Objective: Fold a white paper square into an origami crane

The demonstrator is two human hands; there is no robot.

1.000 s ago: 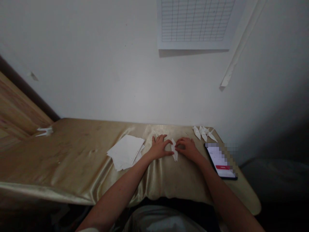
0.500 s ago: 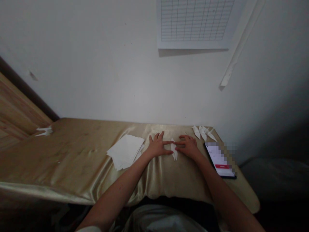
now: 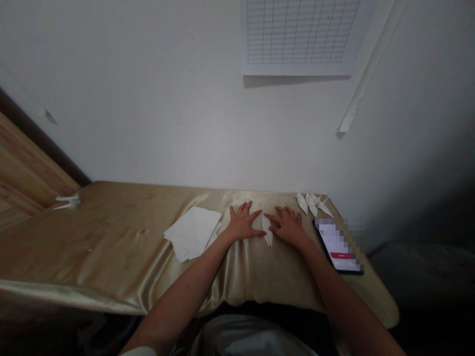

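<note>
A narrow folded white paper piece (image 3: 269, 239) with two points toward me lies on the gold cloth. At its left edge, my left hand (image 3: 243, 223) rests with fingers spread and the thumb tip at the paper. My right hand (image 3: 289, 225) is on the other side, fingers also spread, its index fingertip near the upper part and its thumb at the right edge. Neither hand grips the paper. Left of my left hand sits a stack of white paper sheets (image 3: 195, 230), partly behind my left forearm.
Several folded paper cranes (image 3: 312, 202) stand at the back right, with a phone (image 3: 336, 247) in front of them. Another folded white paper (image 3: 69, 201) lies far left. The cloth-covered table (image 3: 111, 247) meets a wall (image 3: 166, 113) bearing a printed grid sheet (image 3: 297, 39).
My left index finger has drawn back left off the folded paper. My right index finger has shifted slightly, near the paper's top. The paper has stayed put.
</note>
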